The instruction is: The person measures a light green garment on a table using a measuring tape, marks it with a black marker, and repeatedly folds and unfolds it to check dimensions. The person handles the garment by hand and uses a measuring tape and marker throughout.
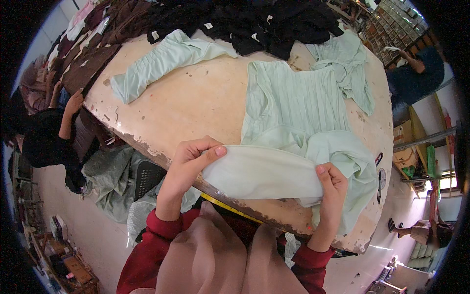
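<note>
My left hand (193,161) and my right hand (330,188) each pinch an end of a pale mint fabric band (262,171), held flat between them over the table's near edge. The band appears part of a crumpled mint garment (293,103) with pleats, which lies on the worn table (171,108) behind it and spills under and beside my right hand. A yellow measuring tape (230,209) runs along the table edge below the band.
Mint pieces (161,63) (347,63) and black garments (264,24) lie on the table. Small tools (381,183) sit at its right edge. A black basket (147,179) is below left. Co-workers (49,132) (411,73) are at both sides, one handling brown cloth (78,73).
</note>
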The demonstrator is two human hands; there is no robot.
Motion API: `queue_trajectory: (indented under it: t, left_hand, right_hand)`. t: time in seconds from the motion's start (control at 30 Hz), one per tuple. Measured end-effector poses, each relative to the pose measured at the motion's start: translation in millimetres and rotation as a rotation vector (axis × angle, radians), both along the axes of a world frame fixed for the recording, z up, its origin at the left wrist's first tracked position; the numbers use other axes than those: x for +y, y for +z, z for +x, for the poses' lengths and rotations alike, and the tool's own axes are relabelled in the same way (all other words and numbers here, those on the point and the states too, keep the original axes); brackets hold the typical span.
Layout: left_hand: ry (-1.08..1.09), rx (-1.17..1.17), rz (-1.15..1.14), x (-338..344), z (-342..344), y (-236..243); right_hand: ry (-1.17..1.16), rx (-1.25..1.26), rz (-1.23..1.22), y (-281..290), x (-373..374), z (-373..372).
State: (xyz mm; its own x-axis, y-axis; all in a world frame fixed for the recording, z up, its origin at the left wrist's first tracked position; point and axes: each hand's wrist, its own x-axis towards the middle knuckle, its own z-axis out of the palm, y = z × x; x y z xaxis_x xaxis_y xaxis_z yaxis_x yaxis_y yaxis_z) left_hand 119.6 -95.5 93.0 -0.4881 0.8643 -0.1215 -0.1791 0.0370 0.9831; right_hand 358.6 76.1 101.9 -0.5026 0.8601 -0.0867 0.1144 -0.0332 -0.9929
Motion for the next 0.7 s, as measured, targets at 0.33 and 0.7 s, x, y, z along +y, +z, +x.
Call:
queue_trajectory:
  t: [0.33,0.7]
  left_hand:
    - [0.557,0.304,0.132,-44.1,-49.7,-47.3]
    - [0.149,1.031,-0.267,-63.3,-134.6,-48.0]
  right_hand:
    - [0.074,-0.444,0.663,-3.0,9.9,18.7]
    - [-0.415,-0.591,1.096,-40.7,88.8,145.5]
